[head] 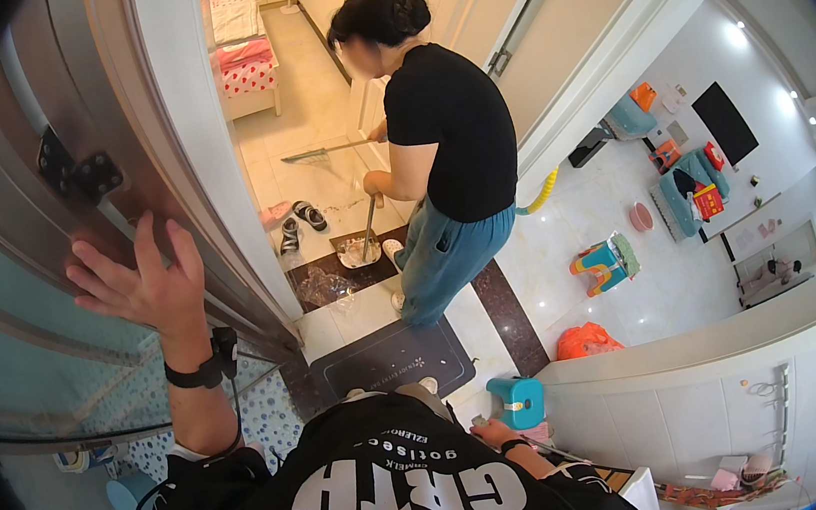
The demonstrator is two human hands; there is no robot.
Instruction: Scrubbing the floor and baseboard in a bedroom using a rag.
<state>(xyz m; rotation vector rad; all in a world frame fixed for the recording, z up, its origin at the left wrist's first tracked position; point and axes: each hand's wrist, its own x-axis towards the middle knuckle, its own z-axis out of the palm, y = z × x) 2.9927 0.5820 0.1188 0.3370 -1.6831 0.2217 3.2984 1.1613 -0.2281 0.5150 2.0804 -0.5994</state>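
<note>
My left hand [143, 278] is raised with its fingers spread against the brown metal door frame [138, 135], just below a black hinge [81, 167]. It holds nothing, and a black strap with a small cabled device sits on its wrist. Low on the right, my right hand [496, 432] is closed around a thin pole [555, 453] that runs back along my forearm. A small greyish end pokes out past the fingers; what it belongs to cannot be made out. Beside that hand is a teal plastic stool [519, 401]. A dark doormat [397, 362] lies at my feet.
Ahead, another person [450, 129] bends over, holding a broom [325, 153] and a long-handled dustpan [358, 251] containing litter. Clear plastic [325, 285] and sandals [309, 215] lie near the threshold. An orange bag [587, 340] and a child's stool [603, 265] stand right.
</note>
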